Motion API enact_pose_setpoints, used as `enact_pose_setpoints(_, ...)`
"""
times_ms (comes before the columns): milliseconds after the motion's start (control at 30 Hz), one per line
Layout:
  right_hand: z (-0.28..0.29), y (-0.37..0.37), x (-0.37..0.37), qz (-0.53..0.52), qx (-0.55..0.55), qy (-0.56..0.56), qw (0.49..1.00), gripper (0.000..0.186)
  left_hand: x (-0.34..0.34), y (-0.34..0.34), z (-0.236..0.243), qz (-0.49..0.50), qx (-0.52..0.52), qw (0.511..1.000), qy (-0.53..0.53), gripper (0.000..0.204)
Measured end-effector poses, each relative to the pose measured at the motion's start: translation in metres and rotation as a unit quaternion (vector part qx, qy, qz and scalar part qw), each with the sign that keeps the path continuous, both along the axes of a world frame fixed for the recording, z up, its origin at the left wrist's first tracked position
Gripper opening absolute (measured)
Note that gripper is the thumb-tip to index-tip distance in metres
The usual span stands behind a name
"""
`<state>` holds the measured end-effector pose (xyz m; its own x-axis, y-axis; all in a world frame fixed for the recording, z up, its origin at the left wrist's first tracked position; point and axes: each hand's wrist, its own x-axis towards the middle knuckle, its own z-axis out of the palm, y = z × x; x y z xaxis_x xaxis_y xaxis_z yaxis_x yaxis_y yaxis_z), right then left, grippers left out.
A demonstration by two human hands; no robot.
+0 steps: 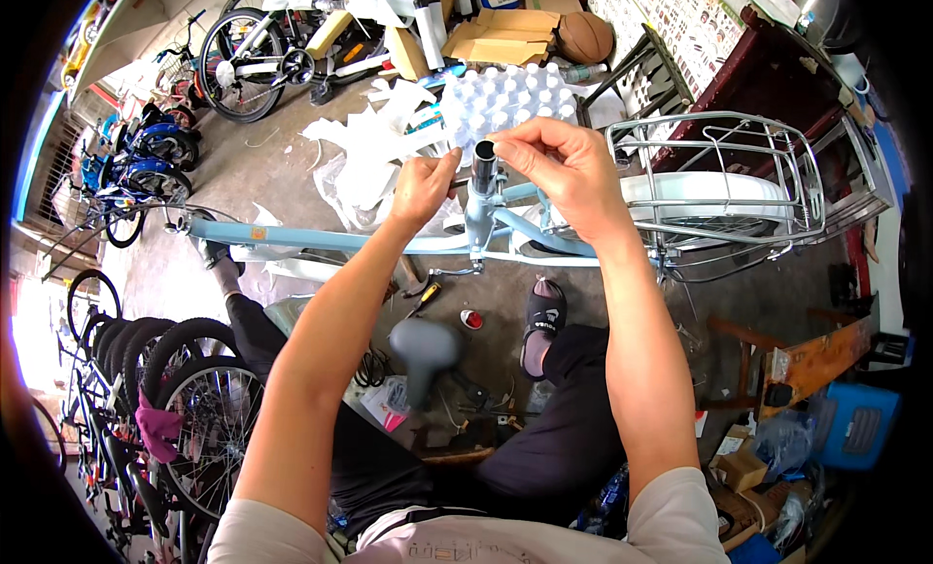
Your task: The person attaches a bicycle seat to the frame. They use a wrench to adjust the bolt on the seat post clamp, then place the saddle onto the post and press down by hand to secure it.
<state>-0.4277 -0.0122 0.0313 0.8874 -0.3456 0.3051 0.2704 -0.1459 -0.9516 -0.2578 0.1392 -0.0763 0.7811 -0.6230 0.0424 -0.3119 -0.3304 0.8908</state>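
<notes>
In front of me a light blue bicycle frame (330,239) lies crosswise, its rear rack (719,127) and white-tyred wheel (705,190) to the right. A short grey metal tube (484,166) with an open top stands up from the frame's middle. My right hand (573,170) pinches with thumb and forefinger at the right edge of that opening. Just left of the tube my left hand (423,190) is closed, thumb pointing up; what its fingers hold is hidden. A grey saddle (425,350) rests on the floor below the frame, apart from both hands.
A yellow-and-black screwdriver (424,300) and a small red cap (471,319) lie near my feet. Behind the frame are wrapped bottles (510,98), white packing scraps (364,136) and flattened cardboard (501,34). Bicycle tyres (160,345) crowd the left; a blue box (855,423) stands right.
</notes>
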Motion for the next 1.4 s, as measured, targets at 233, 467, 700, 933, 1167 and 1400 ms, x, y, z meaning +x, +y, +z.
enact_pose_setpoints(233,0.003,0.003,-0.004,-0.001,-0.033,0.008,0.999,0.019,0.020,0.015,0.091,-0.012,0.263,0.953,-0.150,0.065)
enact_pose_setpoints(467,0.001,0.002,-0.003,-0.007,-0.022,-0.004,1.000,0.019,-0.013,-0.004,0.153,-0.102,0.381,0.805,-0.443,0.058)
enact_pose_setpoints(700,0.006,0.006,-0.003,0.003,-0.030,0.005,1.000,0.018,-0.012,0.009,0.135,-0.020,0.352,0.834,-0.425,0.058)
enact_pose_setpoints(933,0.005,0.001,-0.005,-0.017,-0.088,-0.026,0.996,0.018,-0.009,0.001,0.147,-0.119,0.430,0.837,-0.318,0.060)
enact_pose_setpoints(1167,0.000,0.008,0.006,0.006,0.006,-0.033,0.999,0.016,-0.010,-0.001,0.155,-0.148,0.447,0.844,-0.257,0.064)
enact_pose_setpoints(1400,0.005,0.004,0.009,0.027,0.009,-0.008,1.000,0.014,-0.005,0.004,0.142,-0.132,0.399,0.859,-0.292,0.060)
